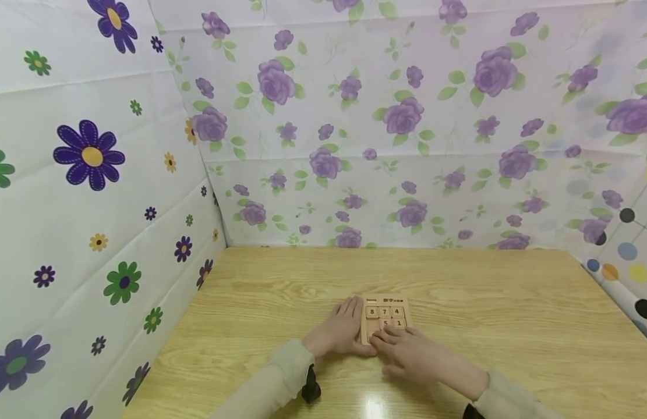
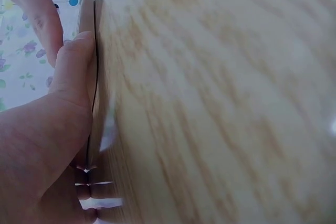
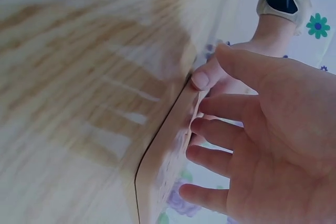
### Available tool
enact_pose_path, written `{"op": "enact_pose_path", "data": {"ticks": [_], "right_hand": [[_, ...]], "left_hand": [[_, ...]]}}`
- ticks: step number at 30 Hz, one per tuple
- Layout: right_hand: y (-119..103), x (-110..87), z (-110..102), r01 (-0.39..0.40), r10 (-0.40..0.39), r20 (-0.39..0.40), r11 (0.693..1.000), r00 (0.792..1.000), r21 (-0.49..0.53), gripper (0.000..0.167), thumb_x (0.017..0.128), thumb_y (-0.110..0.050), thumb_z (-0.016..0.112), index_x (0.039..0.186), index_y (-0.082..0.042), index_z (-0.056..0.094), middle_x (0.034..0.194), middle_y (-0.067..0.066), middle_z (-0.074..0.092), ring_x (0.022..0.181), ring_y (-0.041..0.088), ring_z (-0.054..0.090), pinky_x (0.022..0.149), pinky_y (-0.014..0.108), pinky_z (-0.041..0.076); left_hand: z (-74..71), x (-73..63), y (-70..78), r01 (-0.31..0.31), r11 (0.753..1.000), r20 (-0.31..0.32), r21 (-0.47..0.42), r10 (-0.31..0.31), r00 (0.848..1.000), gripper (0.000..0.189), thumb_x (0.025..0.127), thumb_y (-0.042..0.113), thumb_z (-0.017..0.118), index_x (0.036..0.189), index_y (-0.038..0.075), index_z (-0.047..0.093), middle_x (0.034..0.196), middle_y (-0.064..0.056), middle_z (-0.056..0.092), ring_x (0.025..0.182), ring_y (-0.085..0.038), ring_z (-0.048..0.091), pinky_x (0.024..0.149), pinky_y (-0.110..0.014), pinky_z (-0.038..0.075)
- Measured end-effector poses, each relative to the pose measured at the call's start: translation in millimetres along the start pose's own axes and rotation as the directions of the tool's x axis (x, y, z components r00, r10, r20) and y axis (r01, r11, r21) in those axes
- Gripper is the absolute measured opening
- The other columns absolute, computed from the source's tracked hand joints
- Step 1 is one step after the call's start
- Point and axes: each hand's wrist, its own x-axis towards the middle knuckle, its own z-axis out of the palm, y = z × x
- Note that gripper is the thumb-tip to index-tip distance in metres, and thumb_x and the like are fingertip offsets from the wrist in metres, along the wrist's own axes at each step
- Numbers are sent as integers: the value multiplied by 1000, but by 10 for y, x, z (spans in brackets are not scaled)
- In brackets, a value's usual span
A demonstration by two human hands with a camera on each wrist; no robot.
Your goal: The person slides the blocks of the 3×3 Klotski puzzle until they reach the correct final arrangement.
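Observation:
A small wooden number slide puzzle (image 1: 378, 301) lies flat on the table, with numbered tiles 8, 7, 4, 5 and 1 showing; a bare slot sits left of the 5. Along its left edge my left hand (image 1: 341, 331) rests with straight fingers, its thumb (image 2: 73, 66) at the puzzle's near edge. My right hand (image 1: 414, 355) reaches over the lower part, fingers spread and fingertips right at the tiles. Those fingers hide the bottom row. In the right wrist view the puzzle's side (image 3: 155, 171) shows below the fingers, with the left thumb (image 3: 201, 80) at its corner.
The wooden table (image 1: 281, 273) has a glossy grain that reflects light. Flower-patterned sheets (image 1: 354, 145) hang behind and on the left (image 1: 124, 233); a dotted one (image 1: 624, 267) stands at the right. A black strap (image 1: 310, 387) hangs at the left wrist.

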Motion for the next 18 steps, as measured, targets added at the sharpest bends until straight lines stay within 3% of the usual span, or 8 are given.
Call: {"op": "enact_pose_path", "data": {"ticks": [18], "right_hand": [[144,123,-38,-58,57,15,997,998,51,65,96,-44,53,146,-6,41,151,18,40,141,41,34,110,64,33]], "left_hand": [[33,2,-17,-6,1000,2,14,6,1000,125,74,83,51,154,-2,7,161,-21,12,149,-32,17,121,-45,24]]}}
